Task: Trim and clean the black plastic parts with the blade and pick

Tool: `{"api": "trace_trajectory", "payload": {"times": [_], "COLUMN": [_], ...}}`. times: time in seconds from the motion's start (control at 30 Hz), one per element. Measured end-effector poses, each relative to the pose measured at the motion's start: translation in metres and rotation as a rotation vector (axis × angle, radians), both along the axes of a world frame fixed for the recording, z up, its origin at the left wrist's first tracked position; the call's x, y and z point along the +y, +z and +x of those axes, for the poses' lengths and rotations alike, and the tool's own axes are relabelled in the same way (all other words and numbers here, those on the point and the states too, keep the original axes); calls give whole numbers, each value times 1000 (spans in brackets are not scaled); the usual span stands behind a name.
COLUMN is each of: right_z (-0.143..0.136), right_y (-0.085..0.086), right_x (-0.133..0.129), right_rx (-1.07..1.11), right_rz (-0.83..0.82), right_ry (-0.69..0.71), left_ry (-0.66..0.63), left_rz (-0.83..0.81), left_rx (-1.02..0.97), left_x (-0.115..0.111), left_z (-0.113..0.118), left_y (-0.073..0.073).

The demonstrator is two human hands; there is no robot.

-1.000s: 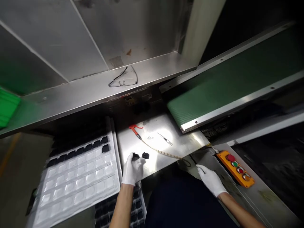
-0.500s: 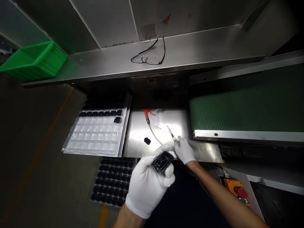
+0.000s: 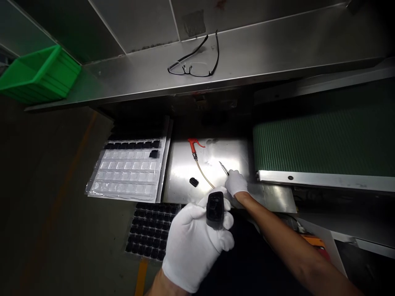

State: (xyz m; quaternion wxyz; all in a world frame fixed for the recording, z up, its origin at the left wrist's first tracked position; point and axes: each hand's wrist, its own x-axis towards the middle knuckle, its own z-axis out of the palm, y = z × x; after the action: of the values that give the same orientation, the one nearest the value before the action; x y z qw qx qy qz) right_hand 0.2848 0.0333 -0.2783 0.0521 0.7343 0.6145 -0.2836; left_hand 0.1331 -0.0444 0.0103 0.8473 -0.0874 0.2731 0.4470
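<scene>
My left hand (image 3: 194, 242), in a white glove, is closed around a small black plastic part (image 3: 215, 209) and holds it up with its hollow side toward me. Further back, my gloved right hand (image 3: 236, 183) has its fingers wrapped over the handle of a utility knife (image 3: 224, 167), whose blade end points away to the upper left. Whether the knife touches the metal table (image 3: 180, 164) is unclear. Another black part (image 3: 194, 181) lies on the table left of the knife. Behind it rests a red air blow gun (image 3: 193, 146) with a thin yellowish hose.
A white tray (image 3: 123, 176), partly filled with black parts, stands at the left. Below it is a full tray of black parts (image 3: 151, 230). A green conveyor belt (image 3: 308, 152) borders the right. Glasses (image 3: 193, 74) and a green bin (image 3: 43, 78) sit on the rear ledge.
My left hand has turned the black part more upright. My right hand has moved forward along the knife and now covers more of its handle. The view has shifted slightly.
</scene>
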Motion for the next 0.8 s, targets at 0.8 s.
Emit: {"api": "trace_trajectory", "payload": {"times": [0.8], "right_z": [-28], "right_y": [288], "right_x": [-39], "right_rx": [1072], "right_rz": [-412], "right_ry": [-269], "left_ry": [1], "left_rz": [297], "left_rx": [285], "left_x": [48], "left_z": [-92], "left_y": [-18]}}
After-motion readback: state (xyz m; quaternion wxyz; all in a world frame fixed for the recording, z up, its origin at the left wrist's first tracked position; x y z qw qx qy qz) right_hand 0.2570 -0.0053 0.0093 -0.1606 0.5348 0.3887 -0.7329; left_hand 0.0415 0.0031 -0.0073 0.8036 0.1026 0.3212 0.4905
